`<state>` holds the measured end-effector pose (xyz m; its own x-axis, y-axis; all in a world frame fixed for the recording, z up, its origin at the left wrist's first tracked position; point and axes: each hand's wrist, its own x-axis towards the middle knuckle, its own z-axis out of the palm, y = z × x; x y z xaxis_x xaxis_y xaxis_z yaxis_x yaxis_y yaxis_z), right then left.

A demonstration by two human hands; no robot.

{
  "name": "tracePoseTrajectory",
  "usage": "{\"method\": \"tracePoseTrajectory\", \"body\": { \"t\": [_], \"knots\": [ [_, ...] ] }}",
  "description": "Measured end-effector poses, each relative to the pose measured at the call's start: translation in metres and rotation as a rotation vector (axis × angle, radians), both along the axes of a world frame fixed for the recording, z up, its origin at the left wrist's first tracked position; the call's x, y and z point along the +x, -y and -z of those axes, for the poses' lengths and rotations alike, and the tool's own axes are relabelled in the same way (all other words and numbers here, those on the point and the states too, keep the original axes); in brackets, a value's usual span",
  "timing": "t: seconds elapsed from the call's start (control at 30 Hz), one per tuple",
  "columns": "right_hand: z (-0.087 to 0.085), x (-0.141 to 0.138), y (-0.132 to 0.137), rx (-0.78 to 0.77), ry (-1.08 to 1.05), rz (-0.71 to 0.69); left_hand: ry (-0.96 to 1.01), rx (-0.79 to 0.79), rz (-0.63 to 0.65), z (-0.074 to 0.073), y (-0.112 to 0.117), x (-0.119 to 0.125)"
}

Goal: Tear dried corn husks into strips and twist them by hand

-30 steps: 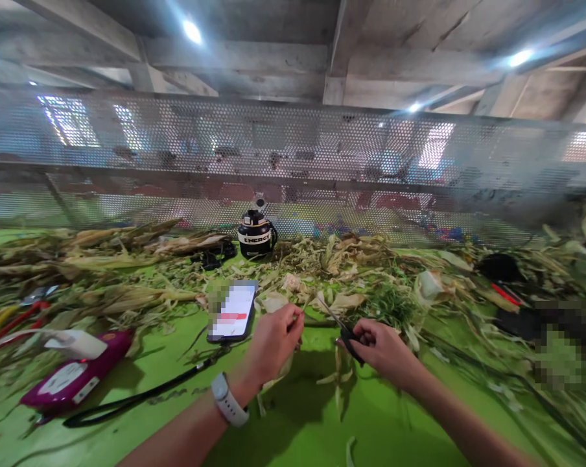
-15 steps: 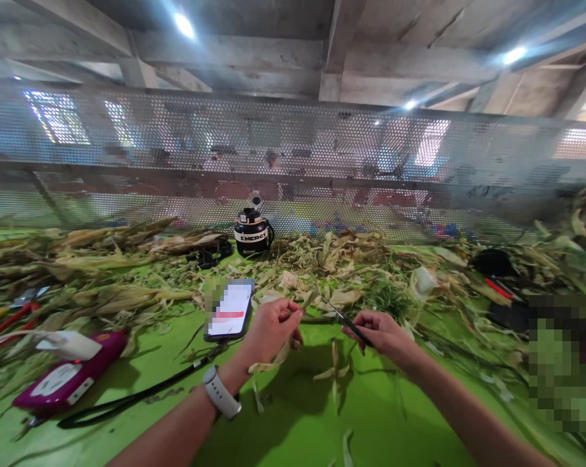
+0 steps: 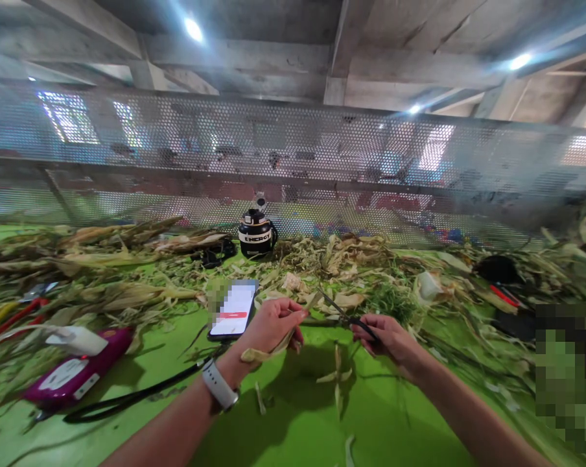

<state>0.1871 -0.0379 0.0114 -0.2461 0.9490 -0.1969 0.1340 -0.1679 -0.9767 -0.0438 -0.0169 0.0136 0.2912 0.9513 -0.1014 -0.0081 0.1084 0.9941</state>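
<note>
Left hand [image 3: 277, 327]: thumb and fingers pinched together on a pale husk strip [image 3: 260, 355]; the strip's lower end hangs beside the wrist, its upper end shows above the fingertips. White-strapped watch [image 3: 220, 385] on the same wrist.

Right hand [image 3: 384, 338]: fingers closed around the dark handles of a pair of scissors [image 3: 365, 327], blades pointing up and toward the left hand. Blade tips near the strip's upper end; whether they touch is hard to tell at this size.

Table [image 3: 293, 431]: green. Upon it, between and below the hands, a cross-shaped husk piece [image 3: 337, 377], lying apart from both.

Left of the left hand: one phone [image 3: 235, 308], screen lit; one purple power strip [image 3: 91, 370] with white charger [image 3: 82, 342] plugged in.

Farther back: one black jar [image 3: 255, 237], lettered "ENERGY", upright among dried husks [image 3: 334, 256], before a perforated metal screen [image 3: 293, 139].
</note>
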Motion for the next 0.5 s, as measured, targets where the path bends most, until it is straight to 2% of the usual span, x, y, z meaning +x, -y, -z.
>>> {"method": "tracePoseTrajectory", "body": {
  "t": [0.17, 0.37, 0.5],
  "knots": [
    [-0.0028, -0.0026, 0.0022, 0.010, 0.008, -0.006, 0.043, -0.080, 0.021, -0.0036, -0.0028, -0.0007],
    [-0.0070, -0.0036, 0.0037, 0.039, 0.044, -0.008, 0.052, -0.090, 0.035, -0.0017, -0.0030, -0.0021],
    [-0.0069, 0.0039, -0.0007, 0.070, -0.015, 0.117, 0.071, -0.078, 0.030, 0.0014, -0.0038, -0.0018]
  ]
}}
